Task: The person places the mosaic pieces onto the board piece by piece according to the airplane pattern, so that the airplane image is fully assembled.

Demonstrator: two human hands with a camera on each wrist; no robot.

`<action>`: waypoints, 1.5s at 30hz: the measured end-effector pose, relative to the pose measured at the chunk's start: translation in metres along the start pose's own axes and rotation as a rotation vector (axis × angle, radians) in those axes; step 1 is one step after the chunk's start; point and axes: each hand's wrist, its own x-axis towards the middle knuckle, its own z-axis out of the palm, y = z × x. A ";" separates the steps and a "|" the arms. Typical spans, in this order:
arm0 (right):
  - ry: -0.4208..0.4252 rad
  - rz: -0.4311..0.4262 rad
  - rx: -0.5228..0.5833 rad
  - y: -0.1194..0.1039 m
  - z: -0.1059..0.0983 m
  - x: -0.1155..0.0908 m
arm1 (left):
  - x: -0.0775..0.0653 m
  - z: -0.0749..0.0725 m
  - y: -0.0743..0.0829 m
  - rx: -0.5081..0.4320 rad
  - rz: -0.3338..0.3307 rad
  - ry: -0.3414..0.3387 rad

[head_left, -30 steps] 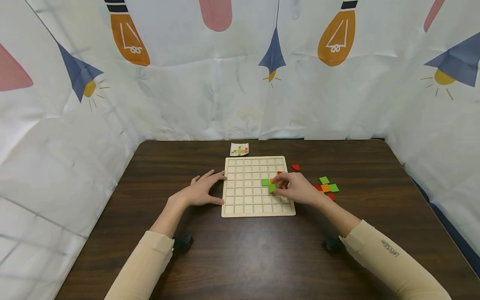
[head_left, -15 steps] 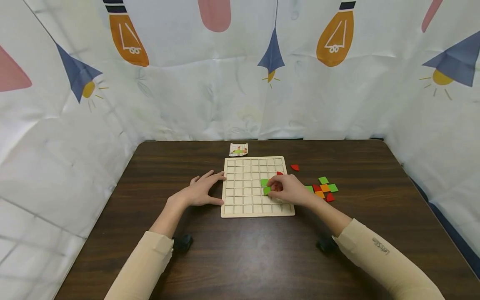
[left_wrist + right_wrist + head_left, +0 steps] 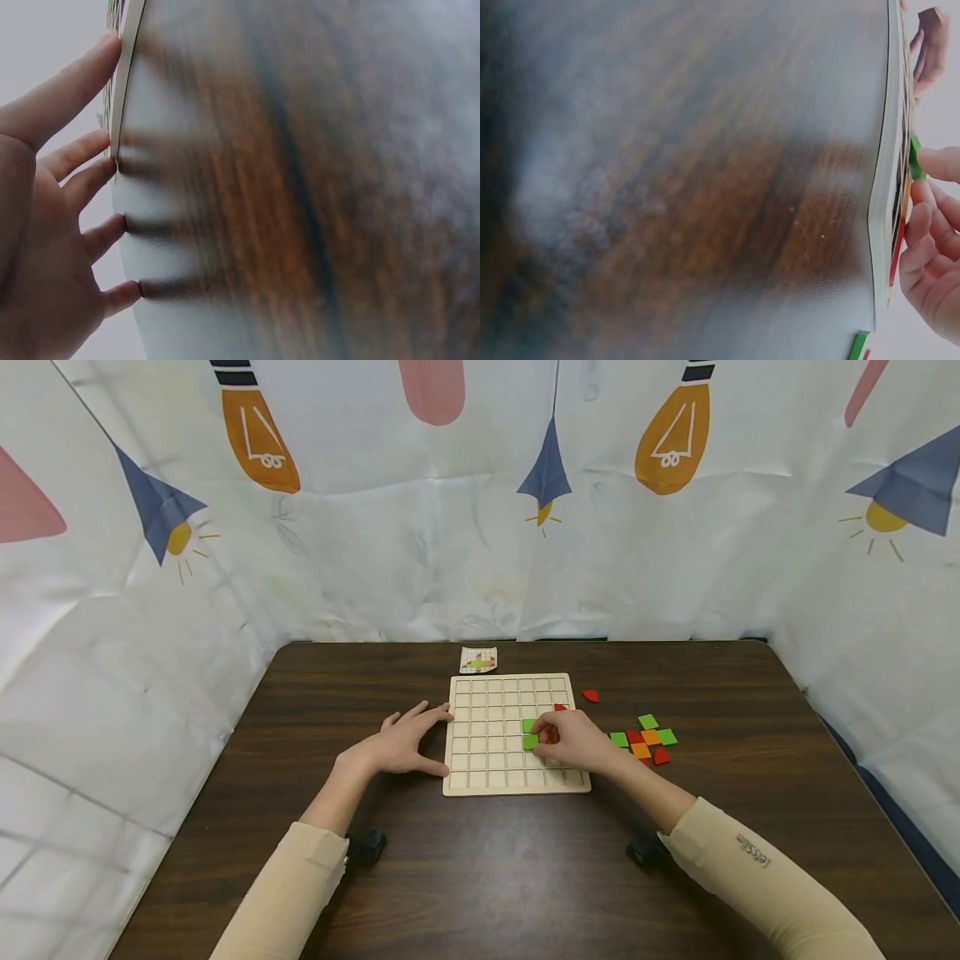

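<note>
At the far left of the head view, a white printed curtain [image 3: 360, 552] slopes down beside the dark brown table [image 3: 480, 877] and continues across the upper frame. In the lower left, a beige sleeve [image 3: 285, 889] leads to the left hand [image 3: 393, 747], which lies left of centre with fingers and thumb spread; its thumb and forefinger touch the left edge of the pale gridded board [image 3: 480, 735]. The left-wrist view shows the thumb tip against that edge and the fingers fanned apart.

The board occupies the centre of the frame, flat on the table. Just beyond its far edge lies a small patterned card [image 3: 478, 660]. Right of the board's middle, an upper green tile [image 3: 528, 726] sits in the grid; immediately below it is the lower green tile [image 3: 529, 742], pinched at its right side by the thumb and finger of the right hand [image 3: 577, 742]. This hand partly covers a red piece [image 3: 560, 707] on the board's upper right.

Right of the board, a loose red piece [image 3: 591, 696] lies on the table. Further right is a cluster of green, orange and red pieces [image 3: 651, 737], several touching. The right sleeve [image 3: 765, 877] fills the lower right.
</note>
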 end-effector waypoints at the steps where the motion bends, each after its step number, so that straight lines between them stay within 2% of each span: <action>1: 0.001 -0.001 -0.001 0.000 0.000 0.000 | 0.000 0.000 0.001 -0.002 -0.002 -0.003; 14: 0.009 0.021 -0.054 0.000 0.001 0.002 | 0.002 0.001 0.004 0.027 -0.026 0.010; 20: 0.029 0.019 -0.044 0.000 0.001 0.004 | 0.003 0.002 0.001 0.039 -0.023 0.028; 28: 0.032 0.024 -0.045 0.002 0.002 0.005 | 0.004 0.000 0.001 0.023 -0.026 0.017; 34: 0.036 0.002 -0.002 0.003 0.001 0.003 | 0.005 0.000 0.001 0.003 -0.041 0.004; 40: 0.066 0.005 0.016 0.005 -0.004 -0.001 | 0.008 -0.001 0.003 -0.020 -0.048 -0.007; 45: 0.065 0.043 0.043 0.010 -0.017 -0.006 | 0.008 -0.001 0.003 -0.026 -0.049 -0.008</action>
